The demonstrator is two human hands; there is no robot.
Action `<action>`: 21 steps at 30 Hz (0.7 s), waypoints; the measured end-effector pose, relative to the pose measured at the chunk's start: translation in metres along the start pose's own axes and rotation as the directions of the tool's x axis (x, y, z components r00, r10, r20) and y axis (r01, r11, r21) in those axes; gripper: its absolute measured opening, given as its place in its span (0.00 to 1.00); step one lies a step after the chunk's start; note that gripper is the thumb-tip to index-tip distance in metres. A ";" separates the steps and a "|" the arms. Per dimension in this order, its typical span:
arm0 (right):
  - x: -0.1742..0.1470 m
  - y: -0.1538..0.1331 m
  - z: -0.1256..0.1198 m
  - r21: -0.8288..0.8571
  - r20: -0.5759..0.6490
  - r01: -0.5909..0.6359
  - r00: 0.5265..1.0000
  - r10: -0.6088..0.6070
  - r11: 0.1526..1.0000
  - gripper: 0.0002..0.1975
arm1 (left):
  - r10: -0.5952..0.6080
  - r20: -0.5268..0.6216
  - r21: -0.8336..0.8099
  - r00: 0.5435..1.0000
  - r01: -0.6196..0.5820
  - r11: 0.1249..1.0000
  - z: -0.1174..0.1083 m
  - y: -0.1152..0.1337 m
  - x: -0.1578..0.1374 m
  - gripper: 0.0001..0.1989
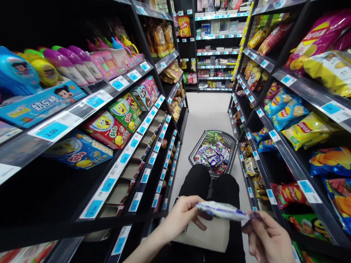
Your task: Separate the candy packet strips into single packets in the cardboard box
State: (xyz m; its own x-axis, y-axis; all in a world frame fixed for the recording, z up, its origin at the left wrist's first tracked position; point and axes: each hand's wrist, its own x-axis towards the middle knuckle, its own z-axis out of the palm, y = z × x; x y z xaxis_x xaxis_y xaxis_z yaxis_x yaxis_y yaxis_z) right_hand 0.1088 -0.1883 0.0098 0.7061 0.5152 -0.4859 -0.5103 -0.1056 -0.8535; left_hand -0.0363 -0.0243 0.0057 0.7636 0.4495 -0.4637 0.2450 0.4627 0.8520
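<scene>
Both hands low in frame, holding one flat snack packet (222, 210) between them, white and purple wrapper, lying roughly level. Left hand (179, 216) comes in from bottom centre, forearm angled up to the right, fingers curled, thumb and fingertips pinching the packet's left end. Right hand (267, 239) at bottom right corner, palm turned inward, fingers partly curled, pinching the packet's right end; neither hand fully closed. Under the hands, the person's knees (211, 186) in black trousers, looks like a crouch in the aisle. Just past the knees, a grey shopping basket (197, 146) on the pale floor (205, 109), filled with small packets like the held one, green ones at its far edge. Left shelves (115, 171): black, blue price tags along front edges, boxed sweets with cartoon prints, coloured plastic toys on the upper shelf. Right shelves (298, 89): crisp bags (307, 128), yellow, blue, pink. Far end of aisle: another rack (216, 51) with small boxed goods, too small to tell.
</scene>
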 end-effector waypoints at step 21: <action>0.020 0.012 0.004 -0.187 0.022 0.126 0.992 -0.124 0.974 0.31 | 0.179 -0.031 -0.289 0.983 -0.181 0.940 0.028 0.002 0.007 0.27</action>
State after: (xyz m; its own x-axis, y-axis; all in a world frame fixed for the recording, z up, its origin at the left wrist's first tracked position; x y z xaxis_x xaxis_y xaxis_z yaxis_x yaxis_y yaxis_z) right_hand 0.1145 -0.1760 -0.0091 0.7529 0.5429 -0.3722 -0.3165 -0.1972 -0.9279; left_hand -0.0136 -0.0420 0.0106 0.7760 0.5488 -0.3109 -0.0800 0.5745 0.8146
